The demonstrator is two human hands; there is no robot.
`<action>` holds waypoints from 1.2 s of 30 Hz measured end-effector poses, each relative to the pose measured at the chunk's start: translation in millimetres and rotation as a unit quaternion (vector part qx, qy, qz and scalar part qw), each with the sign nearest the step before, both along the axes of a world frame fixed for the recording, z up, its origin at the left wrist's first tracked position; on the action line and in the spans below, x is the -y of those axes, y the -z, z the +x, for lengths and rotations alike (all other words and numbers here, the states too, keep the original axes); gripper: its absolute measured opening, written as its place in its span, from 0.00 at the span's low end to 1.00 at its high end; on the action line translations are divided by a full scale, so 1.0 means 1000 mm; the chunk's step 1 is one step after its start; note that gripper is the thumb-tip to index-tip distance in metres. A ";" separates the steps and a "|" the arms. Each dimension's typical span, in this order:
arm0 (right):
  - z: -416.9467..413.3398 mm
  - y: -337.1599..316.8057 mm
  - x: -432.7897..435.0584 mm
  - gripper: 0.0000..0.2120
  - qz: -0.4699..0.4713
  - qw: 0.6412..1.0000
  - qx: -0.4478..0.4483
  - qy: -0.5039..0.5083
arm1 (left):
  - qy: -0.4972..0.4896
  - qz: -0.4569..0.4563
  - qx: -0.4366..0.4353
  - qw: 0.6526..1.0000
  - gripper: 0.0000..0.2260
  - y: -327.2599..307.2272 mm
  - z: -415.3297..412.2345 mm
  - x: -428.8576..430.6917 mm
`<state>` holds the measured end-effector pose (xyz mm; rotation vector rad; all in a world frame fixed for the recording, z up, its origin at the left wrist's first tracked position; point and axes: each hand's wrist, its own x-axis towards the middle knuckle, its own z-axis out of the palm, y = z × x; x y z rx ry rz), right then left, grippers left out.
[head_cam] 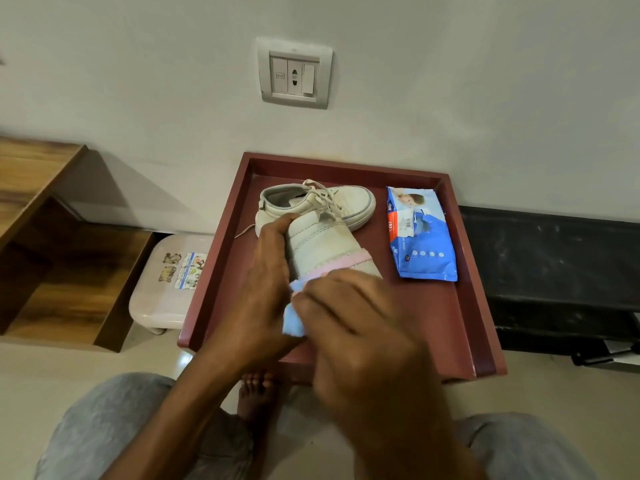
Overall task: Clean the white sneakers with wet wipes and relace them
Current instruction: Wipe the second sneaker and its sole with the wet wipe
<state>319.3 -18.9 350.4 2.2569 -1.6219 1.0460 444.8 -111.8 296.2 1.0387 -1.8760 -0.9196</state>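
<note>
Right hand (349, 317), blurred, fingers curled, presses blue cloth (292, 322) onto sneaker (322, 244); left hand (266, 271) grips sneaker over red tray (221, 258).

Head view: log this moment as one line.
left hand: grips held sneaker | right hand: holds cloth against it | second sneaker: laced, on tray | wet wipes pack: on tray

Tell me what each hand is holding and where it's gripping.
The left hand grips the near sneaker along its side; the right hand holds a blue wipe, bunched against that shoe's pink-edged end.
</note>
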 end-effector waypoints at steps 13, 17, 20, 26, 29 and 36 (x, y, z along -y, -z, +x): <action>-0.039 -0.004 0.019 0.16 0.072 0.965 0.223 0.122 | 0.033 0.009 0.038 0.999 0.45 -0.012 -0.005 -0.008; -0.017 -0.004 0.010 0.15 0.008 0.991 0.047 0.123 | 0.029 -0.003 0.013 0.999 0.41 -0.013 0.001 -0.011; -0.017 -0.002 0.009 0.14 0.020 0.994 0.018 0.110 | 0.022 -0.010 0.015 1.000 0.40 -0.012 0.002 -0.010; 0.000 -0.004 0.000 0.17 0.001 0.999 -0.014 0.041 | 0.049 -0.021 0.009 0.999 0.35 -0.007 -0.005 -0.009; 0.010 -0.003 -0.001 0.20 0.017 0.999 -0.046 0.010 | -0.018 0.003 -0.045 0.999 0.25 -0.005 -0.012 -0.005; -0.051 -0.004 0.023 0.19 0.109 0.981 0.136 0.085 | 0.060 0.006 0.036 0.998 0.44 -0.012 0.002 -0.010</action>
